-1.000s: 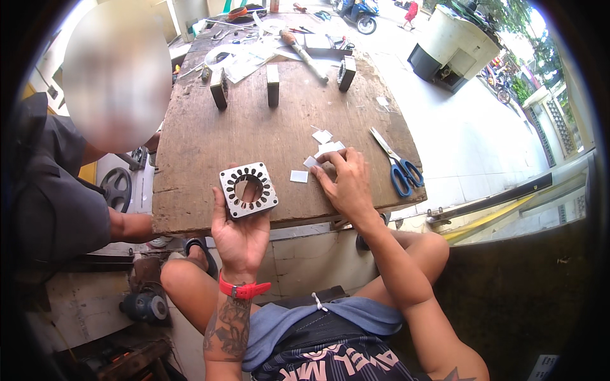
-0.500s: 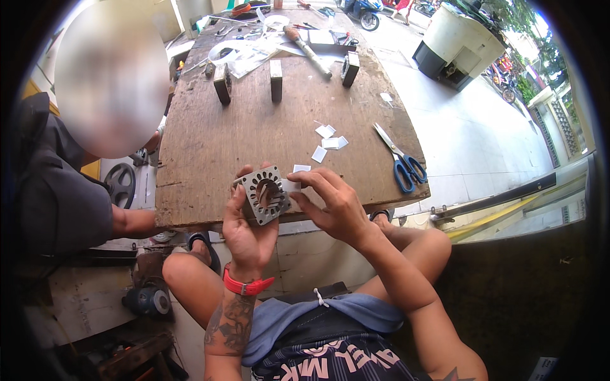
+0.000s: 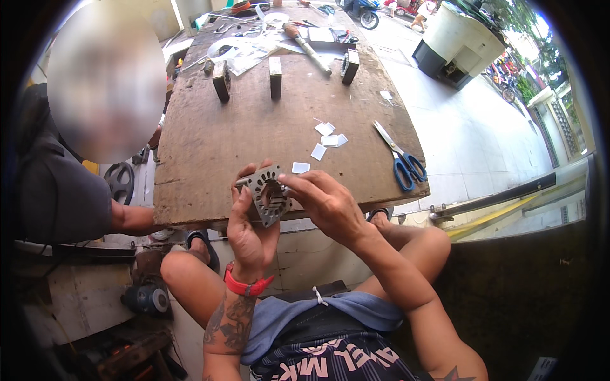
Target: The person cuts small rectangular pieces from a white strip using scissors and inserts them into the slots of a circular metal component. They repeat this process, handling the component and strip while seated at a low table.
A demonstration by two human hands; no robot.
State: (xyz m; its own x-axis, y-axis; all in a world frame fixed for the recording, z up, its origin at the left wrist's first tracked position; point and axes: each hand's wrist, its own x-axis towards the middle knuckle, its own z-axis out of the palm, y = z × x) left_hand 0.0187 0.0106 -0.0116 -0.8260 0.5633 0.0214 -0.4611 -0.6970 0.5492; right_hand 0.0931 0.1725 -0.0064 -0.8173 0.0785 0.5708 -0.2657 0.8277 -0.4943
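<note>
The left hand [image 3: 249,230] has its grip around a slotted square metal part [image 3: 267,214] at the counter's [image 3: 210,146] near edge. The right hand [image 3: 327,204] bunches its fingers at the part's right side; I cannot tell whether they pinch anything. Pale lettering marks the dark shirt [image 3: 337,363].

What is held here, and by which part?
The left hand holds a slotted metal block by its outer sides; whether the right hand grips anything is unclear.
</note>
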